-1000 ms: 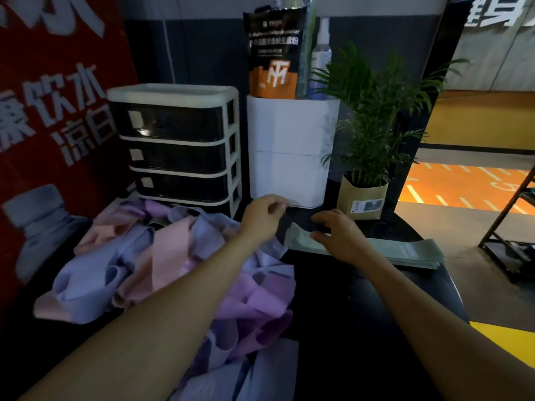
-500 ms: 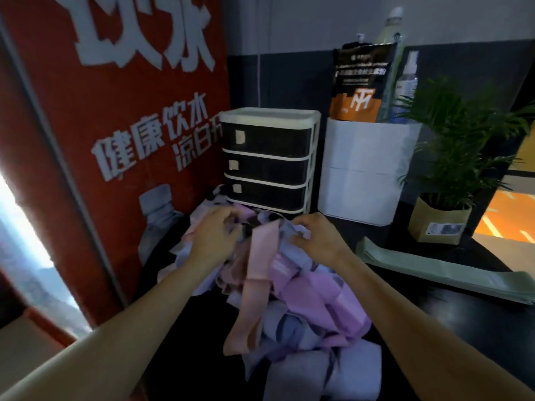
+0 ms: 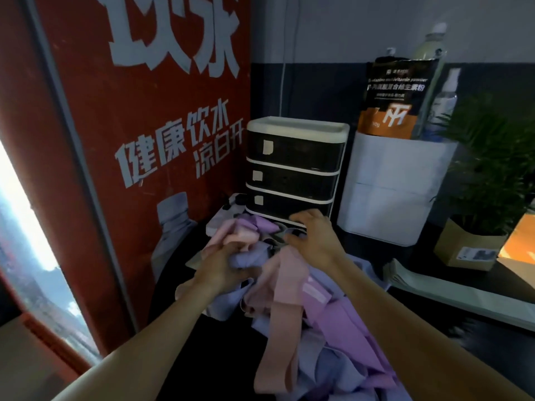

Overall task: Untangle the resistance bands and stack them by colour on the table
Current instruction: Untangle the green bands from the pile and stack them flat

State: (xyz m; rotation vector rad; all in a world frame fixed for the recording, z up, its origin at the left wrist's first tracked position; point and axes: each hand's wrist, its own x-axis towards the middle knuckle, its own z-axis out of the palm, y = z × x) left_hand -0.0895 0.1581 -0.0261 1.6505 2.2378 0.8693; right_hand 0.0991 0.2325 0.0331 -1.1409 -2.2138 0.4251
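A tangled heap of resistance bands [image 3: 327,337] in pink, purple and blue-lilac lies on the dark table [image 3: 451,354]. A long pink band [image 3: 282,322] hangs down over the heap's front. My left hand [image 3: 223,269] is closed around a bunch of blue-lilac and pink bands at the heap's far left. My right hand [image 3: 315,235] hovers over the far side of the heap with its fingers spread and curled, touching the bands there. A flat stack of pale green bands [image 3: 451,293] lies apart on the right of the table.
A small black-and-white drawer unit [image 3: 295,169] stands right behind the heap, a white box [image 3: 393,192] with a pouch and bottles beside it, and a potted plant [image 3: 486,180] at the right. A red poster wall [image 3: 139,140] bounds the left.
The view has swung left from the green stack to the heap. Both hands left the green bands and went into the tangle; the left hand has taken hold of a bunch.
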